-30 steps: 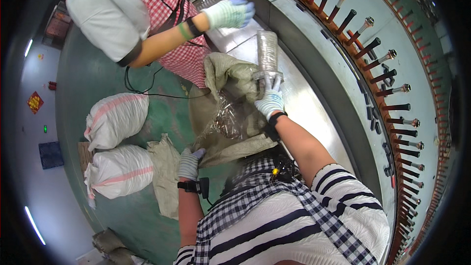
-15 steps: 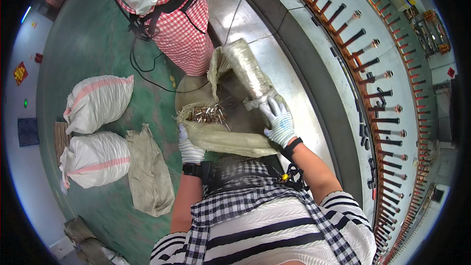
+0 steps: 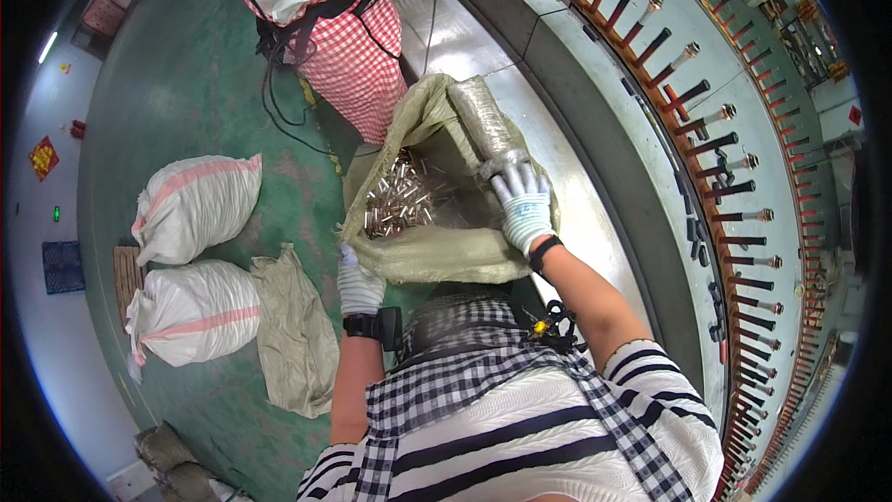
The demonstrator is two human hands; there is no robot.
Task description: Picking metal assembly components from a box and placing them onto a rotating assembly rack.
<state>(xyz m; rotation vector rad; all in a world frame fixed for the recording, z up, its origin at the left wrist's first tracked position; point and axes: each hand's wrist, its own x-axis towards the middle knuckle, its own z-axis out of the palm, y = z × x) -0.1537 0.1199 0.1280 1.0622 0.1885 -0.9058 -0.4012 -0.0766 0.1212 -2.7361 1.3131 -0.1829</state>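
An open pale green woven sack (image 3: 437, 260) lies in front of me, its mouth spread wide. Inside it, mostly at the left, are many small shiny copper- and silver-coloured metal pieces (image 3: 400, 200). My left hand (image 3: 360, 281), in a striped knit glove, is closed on the sack's near left rim; its fingertips are partly hidden. Along the right rim lies a shiny roll of what looks like clear plastic (image 3: 485, 121). My gloved right hand (image 3: 522, 200) has its fingers curled over the near end of this roll.
A co-worker in a red checked apron (image 3: 358, 56) stands just beyond the sack. Two full white sacks (image 3: 200, 311) and a flat greenish sack (image 3: 295, 339) lie on the green floor at left. A metal bench (image 3: 576, 214) and a rack of upright rods (image 3: 734, 163) curve along the right.
The sack's mouth has opened wider and its far rim has risen, showing more metal pieces. My right hand and the near end of the roll have shifted slightly. The co-worker's gloved hand has left view.
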